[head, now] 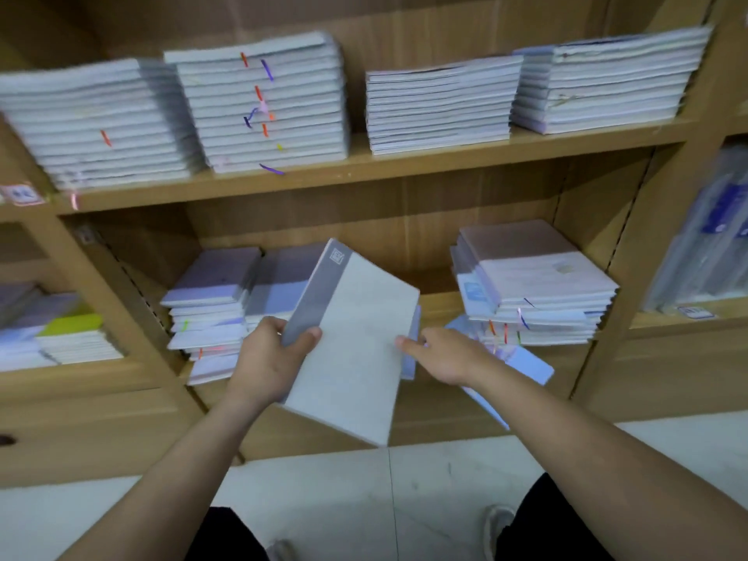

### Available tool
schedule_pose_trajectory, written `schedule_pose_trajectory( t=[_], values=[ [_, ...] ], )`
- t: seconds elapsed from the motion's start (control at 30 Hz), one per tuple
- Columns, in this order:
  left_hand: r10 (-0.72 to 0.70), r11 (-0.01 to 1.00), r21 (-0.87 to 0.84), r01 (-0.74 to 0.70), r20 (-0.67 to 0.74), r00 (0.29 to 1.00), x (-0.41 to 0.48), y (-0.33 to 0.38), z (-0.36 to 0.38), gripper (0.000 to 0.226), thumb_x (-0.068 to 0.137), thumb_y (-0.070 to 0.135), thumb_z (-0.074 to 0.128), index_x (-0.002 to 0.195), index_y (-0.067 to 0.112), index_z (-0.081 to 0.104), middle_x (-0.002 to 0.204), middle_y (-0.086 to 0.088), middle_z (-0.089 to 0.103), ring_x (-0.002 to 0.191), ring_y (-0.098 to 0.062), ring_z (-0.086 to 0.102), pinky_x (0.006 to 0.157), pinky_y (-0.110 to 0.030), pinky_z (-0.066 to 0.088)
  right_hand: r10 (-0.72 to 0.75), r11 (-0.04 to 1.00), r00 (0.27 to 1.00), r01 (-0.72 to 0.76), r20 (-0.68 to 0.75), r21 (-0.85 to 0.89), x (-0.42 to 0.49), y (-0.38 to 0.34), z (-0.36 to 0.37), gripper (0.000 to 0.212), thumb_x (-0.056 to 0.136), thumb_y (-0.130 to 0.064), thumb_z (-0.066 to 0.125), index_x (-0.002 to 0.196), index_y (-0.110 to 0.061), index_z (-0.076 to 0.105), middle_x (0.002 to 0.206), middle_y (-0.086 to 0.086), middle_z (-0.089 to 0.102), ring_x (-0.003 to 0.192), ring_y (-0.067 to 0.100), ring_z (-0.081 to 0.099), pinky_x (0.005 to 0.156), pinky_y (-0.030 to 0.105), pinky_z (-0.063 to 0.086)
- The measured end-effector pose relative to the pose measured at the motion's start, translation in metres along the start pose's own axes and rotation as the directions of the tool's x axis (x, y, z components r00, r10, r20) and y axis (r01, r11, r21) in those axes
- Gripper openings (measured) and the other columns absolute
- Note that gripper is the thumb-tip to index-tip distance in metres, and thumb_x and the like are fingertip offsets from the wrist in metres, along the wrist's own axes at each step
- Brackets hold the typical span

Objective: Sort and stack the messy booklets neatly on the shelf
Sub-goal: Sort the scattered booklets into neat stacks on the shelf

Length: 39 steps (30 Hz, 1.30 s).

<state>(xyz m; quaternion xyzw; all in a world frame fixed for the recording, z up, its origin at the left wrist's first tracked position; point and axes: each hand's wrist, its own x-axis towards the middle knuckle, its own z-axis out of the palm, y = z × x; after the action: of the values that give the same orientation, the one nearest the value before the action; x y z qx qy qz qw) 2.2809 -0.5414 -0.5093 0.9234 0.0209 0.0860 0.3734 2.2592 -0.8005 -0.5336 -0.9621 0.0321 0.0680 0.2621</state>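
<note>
While the left hand (269, 358) grips the spine edge of the pale grey paper booklet bundle (356, 342) and the right hand (441, 354) pinches its opposite edge, its long axis points away from both grips, toward the bare gap on the wooden shelf (437, 305) just beyond.

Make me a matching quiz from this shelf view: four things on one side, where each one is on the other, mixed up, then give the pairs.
Things
1. grey-spined booklet
2. yellow-green booklet
3. light blue booklet
4. tall pile with red and purple tabs

Places
A. on the upper shelf
B. sticking out over the front edge of the lower shelf
C. in the left compartment
D. held between the left hand and right hand

Pairs: 1-D, 2-C, 3-B, 4-A
</note>
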Motion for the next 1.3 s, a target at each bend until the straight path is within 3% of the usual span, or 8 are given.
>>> schedule_pose_trajectory(
  t=[0.13,0.2,0.27,0.53,0.73,0.93,1.07,1.3],
  values=[
    [0.004,0.999,-0.053,-0.010,-0.104,0.995,0.008,-0.002,-0.006,0.042,0.086,0.050,0.069,0.097,0.010,0.064,0.089,-0.005,0.069,0.085,-0.028,0.065,0.065,-0.032,0.039,-0.168,0.881,0.986,0.156,-0.012,0.446,0.007,-0.030,0.027,0.017,0.096,-0.046,0.061,0.101,-0.034,0.051,0.116,-0.013,0.062,0.111,0.012,0.061,0.087,0.026,0.049],
    [-0.018,0.996,-0.088,0.007,-0.124,0.992,0.011,-0.004,-0.008,0.042,0.087,0.048,0.068,0.100,0.009,0.060,0.092,-0.007,0.068,0.090,-0.030,0.064,0.067,-0.033,0.038,-0.140,0.794,0.986,0.164,-0.087,0.585,0.018,-0.036,0.036,0.034,0.085,-0.049,0.073,0.105,-0.032,0.051,0.116,-0.015,0.063,0.109,0.012,0.064,0.084,0.028,0.054],
    [-0.030,0.995,-0.095,0.019,-0.113,0.993,0.016,-0.008,-0.010,0.036,0.091,0.043,0.066,0.100,0.010,0.054,0.094,-0.006,0.063,0.095,-0.031,0.062,0.069,-0.033,0.036,-0.068,0.759,0.989,0.138,-0.135,0.636,0.028,-0.039,0.039,0.056,0.076,-0.055,0.076,0.113,-0.027,0.045,0.111,-0.015,0.064,0.104,0.011,0.065,0.084,0.037,0.057],
    [0.027,0.988,-0.154,-0.014,0.081,0.996,0.044,-0.039,-0.009,0.038,0.092,0.037,0.067,0.122,0.015,0.056,0.105,-0.002,0.069,0.095,-0.024,0.066,0.082,-0.038,0.052,-0.008,0.695,0.953,0.223,-0.302,0.684,0.058,-0.051,0.043,0.022,0.095,-0.028,0.066,0.112,-0.028,0.052,0.111,-0.006,0.069,0.101,0.016,0.067,0.083,0.034,0.055],
    [0.006,0.979,-0.201,-0.014,-0.042,0.999,0.066,-0.069,-0.025,0.017,0.091,0.047,0.059,0.103,0.036,0.063,0.096,0.009,0.066,0.082,-0.021,0.067,0.074,-0.038,0.051,0.060,0.548,0.947,0.234,-0.317,0.803,0.092,-0.084,0.032,0.016,0.100,-0.021,0.061,0.115,-0.024,0.065,0.105,-0.006,0.074,0.094,0.014,0.072,0.081,0.037,0.060],
    [-0.039,0.999,0.028,0.039,-0.013,0.999,0.076,-0.099,-0.027,0.036,0.097,0.041,0.056,0.128,0.022,0.059,0.105,0.010,0.066,0.096,-0.018,0.063,0.078,-0.028,0.040,0.111,0.726,0.927,0.170,-0.357,0.666,0.149,-0.114,0.037,0.021,0.100,-0.031,0.057,0.106,-0.013,0.067,0.099,0.002,0.074,0.097,0.028,0.070,0.082,0.037,0.054],
    [-0.045,0.994,0.101,0.041,0.034,0.998,0.083,-0.116,-0.023,0.046,0.094,0.044,0.058,0.135,0.023,0.055,0.119,0.007,0.064,0.098,-0.015,0.064,0.082,-0.028,0.045,0.166,0.840,0.917,0.061,-0.362,0.540,0.161,-0.116,0.046,0.048,0.101,-0.042,0.048,0.137,-0.010,0.049,0.124,0.014,0.063,0.124,0.037,0.051,0.095,0.040,0.042],
    [0.016,0.990,0.136,-0.023,0.051,0.999,0.101,-0.118,-0.016,0.062,0.096,0.049,0.053,0.149,0.019,0.040,0.148,0.000,0.046,0.130,-0.023,0.050,0.107,-0.043,0.041,-0.241,0.961,0.961,0.256,-0.136,0.107,0.127,-0.101,0.055,0.080,0.089,-0.058,0.063,0.155,-0.026,0.029,0.162,-0.008,0.018,0.145,0.023,0.022,0.108,0.034,0.030]
  ],
)
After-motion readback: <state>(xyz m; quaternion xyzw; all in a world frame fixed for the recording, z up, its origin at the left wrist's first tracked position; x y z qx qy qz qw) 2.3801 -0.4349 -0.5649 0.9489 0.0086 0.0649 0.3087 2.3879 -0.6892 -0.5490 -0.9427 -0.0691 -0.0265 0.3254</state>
